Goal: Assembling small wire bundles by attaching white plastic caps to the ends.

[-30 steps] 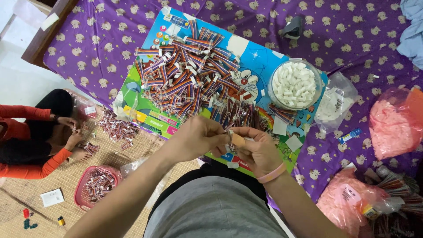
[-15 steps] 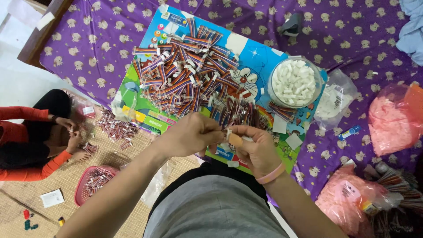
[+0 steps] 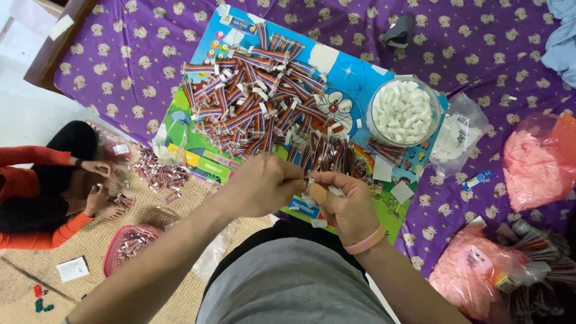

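My left hand (image 3: pixel 264 185) and my right hand (image 3: pixel 342 201) meet close to my body, fingers pinched together on a small striped packet (image 3: pixel 309 182) held between them. A small tan piece (image 3: pixel 318 193) rests against my right thumb. A pink band circles my right wrist. Just beyond my hands lies a colourful cartoon board (image 3: pixel 198 157) heaped with a pile of striped packets (image 3: pixel 252 102). A clear round bowl of white pieces (image 3: pixel 403 111) stands at the board's right end.
A purple patterned cloth (image 3: pixel 120 72) covers the surface. Pink plastic bags (image 3: pixel 534 162) lie at right, a clear bag (image 3: pixel 456 135) beside the bowl. At left another person in red sleeves (image 3: pixel 36 180) sits on a woven mat with packets and a pink basket (image 3: pixel 129 246).
My hands have stayed together on the packet with only small finger shifts. The person at left has moved their hands slightly.
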